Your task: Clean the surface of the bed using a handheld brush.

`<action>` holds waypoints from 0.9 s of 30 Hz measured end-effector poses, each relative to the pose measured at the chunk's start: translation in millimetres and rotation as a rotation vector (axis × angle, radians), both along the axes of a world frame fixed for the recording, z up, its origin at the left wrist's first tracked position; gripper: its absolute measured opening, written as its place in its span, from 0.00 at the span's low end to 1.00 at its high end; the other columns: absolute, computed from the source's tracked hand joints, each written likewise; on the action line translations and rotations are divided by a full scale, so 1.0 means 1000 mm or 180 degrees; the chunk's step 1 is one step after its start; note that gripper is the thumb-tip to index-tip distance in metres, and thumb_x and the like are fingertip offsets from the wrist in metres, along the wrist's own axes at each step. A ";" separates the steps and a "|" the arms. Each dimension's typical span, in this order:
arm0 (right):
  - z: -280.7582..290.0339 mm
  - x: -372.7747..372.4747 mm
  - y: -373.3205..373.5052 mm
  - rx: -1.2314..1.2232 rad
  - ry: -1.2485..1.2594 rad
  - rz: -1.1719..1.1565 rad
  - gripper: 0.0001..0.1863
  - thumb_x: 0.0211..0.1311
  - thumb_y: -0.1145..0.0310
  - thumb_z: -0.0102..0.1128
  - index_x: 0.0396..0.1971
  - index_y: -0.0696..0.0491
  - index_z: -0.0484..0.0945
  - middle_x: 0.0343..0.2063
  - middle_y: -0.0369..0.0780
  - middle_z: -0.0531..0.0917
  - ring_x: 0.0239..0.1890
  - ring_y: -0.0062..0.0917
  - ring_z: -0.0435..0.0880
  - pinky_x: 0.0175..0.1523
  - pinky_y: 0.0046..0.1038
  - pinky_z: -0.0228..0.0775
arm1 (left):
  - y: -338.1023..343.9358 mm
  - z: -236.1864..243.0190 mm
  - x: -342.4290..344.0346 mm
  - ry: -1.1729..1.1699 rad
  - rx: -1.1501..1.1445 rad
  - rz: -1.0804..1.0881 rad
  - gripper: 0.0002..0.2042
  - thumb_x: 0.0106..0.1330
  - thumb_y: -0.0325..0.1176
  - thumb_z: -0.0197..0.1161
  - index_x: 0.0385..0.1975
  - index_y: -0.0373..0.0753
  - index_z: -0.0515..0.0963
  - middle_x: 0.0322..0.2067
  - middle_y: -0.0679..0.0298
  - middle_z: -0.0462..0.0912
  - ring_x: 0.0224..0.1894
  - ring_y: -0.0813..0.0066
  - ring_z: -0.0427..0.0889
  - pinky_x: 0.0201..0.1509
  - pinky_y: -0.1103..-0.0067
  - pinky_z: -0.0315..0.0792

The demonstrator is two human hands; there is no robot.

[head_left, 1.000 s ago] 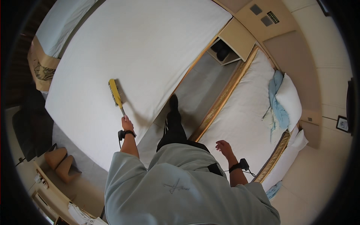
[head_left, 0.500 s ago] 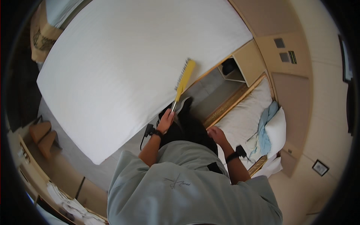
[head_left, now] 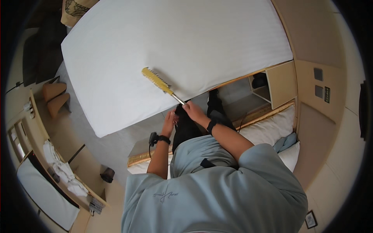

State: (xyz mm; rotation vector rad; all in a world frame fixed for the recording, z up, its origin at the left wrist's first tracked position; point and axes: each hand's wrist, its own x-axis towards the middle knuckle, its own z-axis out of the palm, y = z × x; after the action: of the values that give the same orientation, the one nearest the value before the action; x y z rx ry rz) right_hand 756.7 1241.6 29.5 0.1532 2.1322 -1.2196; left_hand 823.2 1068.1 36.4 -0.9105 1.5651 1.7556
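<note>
My right hand (head_left: 193, 111) is closed around the metal handle of a long yellow brush (head_left: 157, 80). The brush points up and left over the white sheet of a bed (head_left: 116, 50), its bristles along the upper right side. A shadow lies beside its head; whether the bristles touch the sheet I cannot tell. My left hand (head_left: 169, 119) is just left of and below the right one, near the bed's edge, with its fingers curled together. A small pale, shiny bit shows by those fingers, too small to name.
A second bed with a gilded frame (head_left: 277, 113) and white pillows (head_left: 285, 155) stands close behind my legs. A nightstand (head_left: 281, 83) fills the gap by the headboards. To the left are a brown chair (head_left: 54, 97), a long counter with white towels (head_left: 64, 171) and a dark bin (head_left: 107, 174).
The brush has passed from my left hand to my right and swung from pointing up-right to up-left. My right hand has come forward beside the left; my view has turned.
</note>
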 end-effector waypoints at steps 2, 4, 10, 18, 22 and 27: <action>-0.026 -0.005 0.050 0.0265 -0.0091 0.0063 0.18 0.61 0.54 0.44 0.33 0.56 0.70 0.32 0.52 0.77 0.38 0.49 0.75 0.41 0.46 0.65 | -0.001 -0.005 0.041 -0.0391 -0.0566 -0.0053 0.17 0.66 0.46 0.44 0.41 0.41 0.74 0.26 0.68 0.73 0.28 0.82 0.71 0.31 0.84 0.65; -0.049 -0.005 0.114 0.0416 -0.0352 -0.0580 0.18 0.62 0.53 0.42 0.34 0.54 0.71 0.33 0.51 0.77 0.39 0.49 0.74 0.42 0.46 0.65 | 0.000 -0.004 0.089 -0.0650 -0.0980 -0.0006 0.16 0.64 0.44 0.47 0.36 0.39 0.75 0.21 0.68 0.72 0.22 0.81 0.71 0.25 0.84 0.65; -0.080 -0.017 0.344 0.1470 0.0667 -0.2010 0.22 0.63 0.52 0.43 0.35 0.58 0.73 0.32 0.50 0.78 0.37 0.47 0.75 0.42 0.40 0.66 | 0.041 -0.025 0.181 0.0612 -0.1651 -0.1168 0.16 0.64 0.36 0.45 0.37 0.30 0.75 0.36 0.51 0.80 0.41 0.59 0.77 0.45 0.71 0.69; -0.062 -0.052 0.396 0.1135 0.0917 -0.2264 0.19 0.62 0.55 0.46 0.32 0.58 0.73 0.29 0.47 0.79 0.35 0.39 0.76 0.42 0.34 0.66 | 0.054 -0.003 0.120 -0.0069 -0.1546 -0.1599 0.18 0.66 0.41 0.44 0.39 0.31 0.74 0.37 0.49 0.78 0.44 0.56 0.76 0.47 0.70 0.67; -0.055 -0.072 0.282 -0.0119 0.0623 -0.1045 0.18 0.58 0.56 0.49 0.33 0.58 0.73 0.31 0.50 0.79 0.39 0.44 0.77 0.43 0.40 0.68 | 0.072 0.039 0.071 0.0137 -0.1511 -0.1736 0.17 0.66 0.41 0.45 0.39 0.32 0.73 0.36 0.50 0.79 0.43 0.58 0.76 0.46 0.71 0.68; -0.046 -0.081 0.172 -0.0116 0.0162 -0.0007 0.18 0.55 0.55 0.50 0.32 0.57 0.73 0.33 0.52 0.78 0.40 0.47 0.76 0.44 0.42 0.68 | 0.085 0.069 0.072 0.0000 -0.1606 -0.1624 0.16 0.65 0.40 0.49 0.39 0.31 0.74 0.35 0.54 0.80 0.40 0.64 0.77 0.45 0.76 0.69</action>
State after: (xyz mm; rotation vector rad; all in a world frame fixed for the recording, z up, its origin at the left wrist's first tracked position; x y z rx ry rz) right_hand 676.0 1413.3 -16.3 0.1095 2.1524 -1.2754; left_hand 895.7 1153.5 105.1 -0.6418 2.0640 1.0249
